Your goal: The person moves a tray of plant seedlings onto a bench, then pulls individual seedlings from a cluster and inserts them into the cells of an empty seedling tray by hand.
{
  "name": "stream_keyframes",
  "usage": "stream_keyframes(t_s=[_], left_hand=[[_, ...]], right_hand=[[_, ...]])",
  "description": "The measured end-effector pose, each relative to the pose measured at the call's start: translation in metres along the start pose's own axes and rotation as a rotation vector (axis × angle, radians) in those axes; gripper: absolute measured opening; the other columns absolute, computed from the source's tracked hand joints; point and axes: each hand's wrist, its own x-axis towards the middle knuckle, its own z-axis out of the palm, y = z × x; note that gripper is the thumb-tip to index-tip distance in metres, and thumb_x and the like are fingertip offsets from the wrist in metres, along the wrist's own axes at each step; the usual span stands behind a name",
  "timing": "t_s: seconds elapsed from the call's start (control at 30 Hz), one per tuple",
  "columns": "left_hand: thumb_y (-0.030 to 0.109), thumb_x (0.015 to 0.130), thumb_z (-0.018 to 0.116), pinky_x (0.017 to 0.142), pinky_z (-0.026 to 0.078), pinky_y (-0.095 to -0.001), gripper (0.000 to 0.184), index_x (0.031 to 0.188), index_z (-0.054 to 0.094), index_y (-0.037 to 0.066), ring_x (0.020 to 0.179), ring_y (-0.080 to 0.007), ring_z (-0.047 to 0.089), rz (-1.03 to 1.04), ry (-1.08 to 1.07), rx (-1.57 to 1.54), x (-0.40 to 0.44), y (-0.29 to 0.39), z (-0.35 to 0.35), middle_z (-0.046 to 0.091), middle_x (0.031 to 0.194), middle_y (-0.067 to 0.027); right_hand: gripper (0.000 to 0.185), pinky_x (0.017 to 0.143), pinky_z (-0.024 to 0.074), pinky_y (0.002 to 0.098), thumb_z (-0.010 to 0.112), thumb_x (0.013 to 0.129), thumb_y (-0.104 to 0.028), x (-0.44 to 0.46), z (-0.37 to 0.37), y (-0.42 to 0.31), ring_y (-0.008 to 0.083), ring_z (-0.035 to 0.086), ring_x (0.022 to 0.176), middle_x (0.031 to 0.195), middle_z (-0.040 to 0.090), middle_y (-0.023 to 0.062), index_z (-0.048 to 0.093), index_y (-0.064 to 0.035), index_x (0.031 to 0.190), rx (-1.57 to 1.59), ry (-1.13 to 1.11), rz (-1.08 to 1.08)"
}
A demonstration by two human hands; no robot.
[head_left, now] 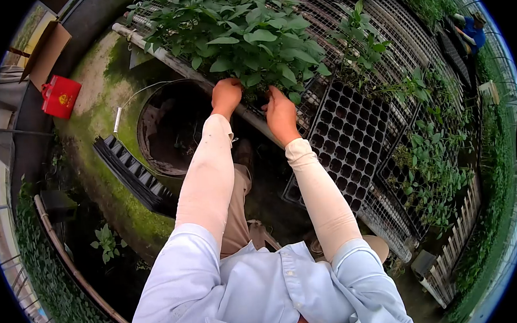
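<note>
From my head view, I am watching both hands working at the near edge of the dense leafy seedlings [258, 38], which are spreading just beyond the fingers. The left hand [227, 96] is curling narrowly at the lower leaves; foliage is hiding its fingertips, so I cannot tell whether it is gripping a stem. The right hand [281, 114] is reaching in beside it, fingers loosely bent, and I cannot tell what, if anything, it is pinching.

The pale pipe [168, 59] is running along the bench edge and passing beneath the hands, between the wearer's body and the plants. Left of the left hand, a round bucket [145, 132] is sitting close to the forearm, its white handle grip [117, 120] leaning outward, with a stack of black trays [132, 174] lying beside it. Right of the right hand, a black cell tray [345, 139] is resting on the wire mesh, with sprawling plants [429, 176] farther out. Well left, a red box [61, 97] is showing a yellow emblem and lettering too small for me to read.
</note>
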Motion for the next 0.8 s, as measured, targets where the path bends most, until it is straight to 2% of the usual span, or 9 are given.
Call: stream_keyframes(t_s=[0.07,0.13,0.2,0.4,0.47,0.53,0.63,0.7,0.8], left_hand=[[0.021,0.087,0.058,0.087,0.052,-0.0442,0.027,0.108,0.074,0.017,0.101,-0.0375,0.066,-0.001,-0.034,-0.184,0.01,0.002,0.016,0.07,0.105,-0.0173],[0.022,0.089,0.058,0.085,0.052,-0.0452,0.027,0.111,0.072,0.018,0.101,-0.039,0.065,0.162,0.076,-0.045,0.013,0.012,0.02,0.07,0.104,-0.0185],[0.024,0.089,0.06,0.083,0.053,-0.0466,0.025,0.109,0.072,0.017,0.099,-0.0408,0.065,0.154,0.107,-0.044,0.017,0.016,0.027,0.07,0.101,-0.019],[0.032,0.09,0.062,0.077,0.052,-0.0494,0.024,0.101,0.073,0.014,0.092,-0.0424,0.065,0.013,0.091,-0.045,0.029,0.02,0.03,0.07,0.098,-0.018],[0.032,0.092,0.059,0.077,0.051,-0.0495,0.026,0.103,0.071,0.012,0.093,-0.0429,0.064,0.032,0.14,-0.141,0.031,0.021,0.031,0.07,0.097,-0.0184],[0.031,0.093,0.057,0.079,0.05,-0.0496,0.026,0.105,0.069,0.011,0.095,-0.0435,0.063,-0.046,0.16,-0.331,0.032,0.028,0.025,0.07,0.097,-0.0191],[0.03,0.094,0.055,0.079,0.049,-0.0501,0.027,0.106,0.067,0.009,0.096,-0.044,0.063,0.028,0.139,-0.244,0.032,0.027,0.03,0.07,0.097,-0.0197],[0.03,0.092,0.057,0.079,0.05,-0.0508,0.028,0.107,0.068,0.009,0.095,-0.0431,0.064,0.089,0.122,-0.136,0.034,0.033,0.033,0.07,0.099,-0.0202],[0.031,0.09,0.06,0.08,0.051,-0.0506,0.03,0.108,0.07,0.01,0.095,-0.0423,0.065,0.113,0.047,-0.097,0.038,0.038,0.04,0.069,0.1,-0.0218]], right_hand=[[0.027,0.066,0.0543,0.039,0.048,0.095,-0.004,0.027,0.018,0.014,0.0289,0.071,0.074,0.085,0.069,0.0216,0.06,0.0028,0.118,-0.202,0.0,0.116],[0.027,0.07,0.0535,0.0445,0.051,0.094,-0.01,0.043,0.029,0.02,0.0343,0.07,0.081,0.083,0.069,0.0231,0.061,0.0011,0.117,-0.252,-0.011,0.168],[0.027,0.076,0.0496,0.0545,0.056,0.086,-0.009,0.051,0.034,0.028,0.0464,0.063,0.085,0.086,0.067,0.0262,0.064,-0.0029,0.11,-0.261,0.021,0.1],[0.019,0.069,0.0525,0.0483,0.056,0.092,-0.016,0.06,0.036,0.039,0.0409,0.067,0.076,0.081,0.068,0.0231,0.068,-0.0004,0.094,-0.231,0.051,0.073],[0.021,0.062,0.0524,0.0444,0.054,0.095,-0.014,0.062,0.029,0.035,0.0347,0.068,0.063,0.068,0.066,0.0203,0.067,0.0021,0.09,0.23,0.076,0.474],[0.021,0.057,0.0519,0.0413,0.052,0.096,-0.01,0.063,0.028,0.032,0.0294,0.066,0.052,0.059,0.063,0.0175,0.067,0.0038,0.089,0.261,0.155,0.465],[0.02,0.06,0.0529,0.0453,0.056,0.093,-0.013,0.07,0.032,0.042,0.0351,0.067,0.06,0.065,0.065,0.0204,0.067,0.0033,0.087,0.081,0.169,0.374],[0.021,0.063,0.0525,0.0498,0.059,0.088,-0.016,0.078,0.036,0.047,0.0408,0.066,0.067,0.071,0.066,0.0233,0.068,0.0025,0.084,-0.346,0.089,0.148],[0.022,0.065,0.0514,0.0533,0.062,0.084,-0.019,0.084,0.042,0.052,0.0453,0.064,0.072,0.075,0.065,0.0253,0.068,0.0014,0.079,-0.387,0.087,0.075]])
